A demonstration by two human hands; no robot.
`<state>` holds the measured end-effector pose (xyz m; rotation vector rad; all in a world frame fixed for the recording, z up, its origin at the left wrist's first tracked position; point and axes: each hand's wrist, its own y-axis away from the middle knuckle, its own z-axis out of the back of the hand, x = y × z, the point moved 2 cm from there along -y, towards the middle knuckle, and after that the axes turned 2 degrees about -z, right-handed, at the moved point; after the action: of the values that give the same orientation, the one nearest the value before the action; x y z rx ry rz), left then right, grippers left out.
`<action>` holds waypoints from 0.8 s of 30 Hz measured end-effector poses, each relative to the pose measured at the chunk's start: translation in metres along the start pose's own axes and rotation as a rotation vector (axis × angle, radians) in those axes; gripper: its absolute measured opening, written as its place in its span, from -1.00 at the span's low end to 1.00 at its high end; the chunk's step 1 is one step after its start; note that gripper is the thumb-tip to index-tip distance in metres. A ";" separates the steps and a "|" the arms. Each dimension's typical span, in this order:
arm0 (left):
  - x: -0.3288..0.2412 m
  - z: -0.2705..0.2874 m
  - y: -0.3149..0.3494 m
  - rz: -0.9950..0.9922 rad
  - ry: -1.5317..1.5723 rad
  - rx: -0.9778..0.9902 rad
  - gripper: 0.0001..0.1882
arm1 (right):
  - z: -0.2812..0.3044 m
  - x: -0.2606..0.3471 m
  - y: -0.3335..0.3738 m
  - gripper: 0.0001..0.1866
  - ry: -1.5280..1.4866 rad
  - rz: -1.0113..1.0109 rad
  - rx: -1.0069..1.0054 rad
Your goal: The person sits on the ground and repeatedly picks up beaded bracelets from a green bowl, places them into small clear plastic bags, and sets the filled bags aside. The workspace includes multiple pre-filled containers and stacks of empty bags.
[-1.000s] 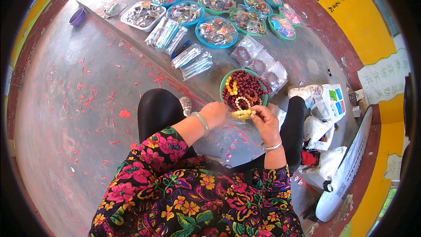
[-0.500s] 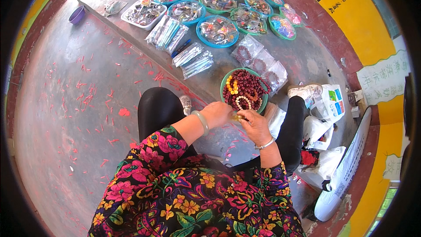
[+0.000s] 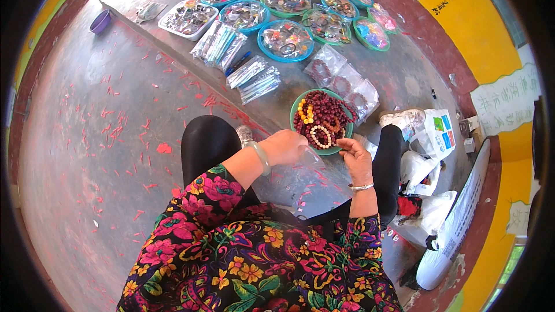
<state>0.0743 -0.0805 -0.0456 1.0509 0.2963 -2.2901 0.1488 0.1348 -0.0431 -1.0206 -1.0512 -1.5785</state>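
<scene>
"What are the hands doing?"

"The left hand (image 3: 284, 147) has its fingertips pinched together on a small clear plastic bag (image 3: 314, 158), which hangs toward the right. The right hand (image 3: 356, 164) is apart from it, fingers bent in toward the thumb; from this angle I can't tell whether they grip anything."

"Anything on the wrists?"

"A pale green bangle (image 3: 260, 158) on the left, a silver bracelet (image 3: 362, 187) on the right."

"And just past the fingers?"

"A green basin (image 3: 293, 114) on the floor, beyond the clear bag and near both hands. It's heaped with dark red beads (image 3: 329, 106), with some yellow beads (image 3: 305, 114) on the left side of the heap and a cream bead bracelet (image 3: 313, 133) lying at the near side."

"Farther out?"

"Flat clear packets (image 3: 342, 85) with bracelets inside, just beyond the basin. To their left, bundles of slim wrapped sticks (image 3: 219, 46). Behind those, a white tub (image 3: 188, 18) and a cluster of blue and green basins (image 3: 286, 41), full of small bagged goods."

"And at the edges?"

"A purple basin (image 3: 101, 22) far off on the left, and white carrier bags (image 3: 437, 212) beside the right leg."
</scene>
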 end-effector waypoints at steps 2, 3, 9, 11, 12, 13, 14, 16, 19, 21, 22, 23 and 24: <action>0.000 0.004 0.001 -0.032 0.063 0.000 -0.80 | 0.005 -0.020 -0.002 -0.50 -0.060 -0.033 0.134; 0.001 0.005 0.003 -0.050 0.098 0.000 -0.80 | 0.002 -0.028 -0.002 -0.48 -0.081 -0.053 0.199; -0.013 0.013 0.006 0.149 0.833 0.215 -0.77 | -0.029 -0.021 0.022 -0.39 -0.161 -0.229 0.440; -0.008 0.010 0.006 0.167 1.000 0.210 -0.76 | -0.029 -0.044 0.022 -0.51 -0.276 -0.206 0.464; -0.010 0.013 0.006 0.184 1.074 0.199 -0.76 | -0.030 -0.050 0.022 -0.56 -0.333 -0.196 0.472; -0.011 0.016 0.007 0.201 1.147 0.187 -0.76 | -0.029 -0.057 0.022 -0.63 -0.381 -0.210 0.451; -0.007 0.015 0.005 0.226 1.216 0.125 -0.76 | -0.027 -0.063 0.022 -0.69 -0.429 -0.224 0.430; 0.007 0.007 0.004 0.287 1.355 -0.015 -0.76 | -0.030 -0.056 0.023 -0.78 -0.583 -0.276 0.390; 0.003 0.014 0.001 0.358 1.400 -0.124 -0.58 | -0.035 -0.039 0.022 -0.83 -0.853 -0.355 0.234; -0.001 0.016 0.000 0.464 1.380 -0.183 -0.47 | -0.034 -0.034 0.018 -0.81 -0.922 -0.340 0.160; -0.007 0.016 0.001 0.366 1.374 -0.107 -0.47 | -0.034 -0.030 0.016 -0.80 -0.957 -0.332 0.123; -0.013 0.017 0.002 0.267 1.364 -0.031 -0.47 | -0.034 -0.025 0.014 -0.77 -0.979 -0.325 0.050; -0.020 0.019 0.004 0.168 1.351 0.042 -0.47 | -0.036 -0.019 0.012 -0.77 -0.995 -0.317 0.037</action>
<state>0.0753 -0.0834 -0.0173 2.3762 0.6224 -1.1101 0.1599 0.1030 -0.0695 -1.7416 -1.9687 -1.2453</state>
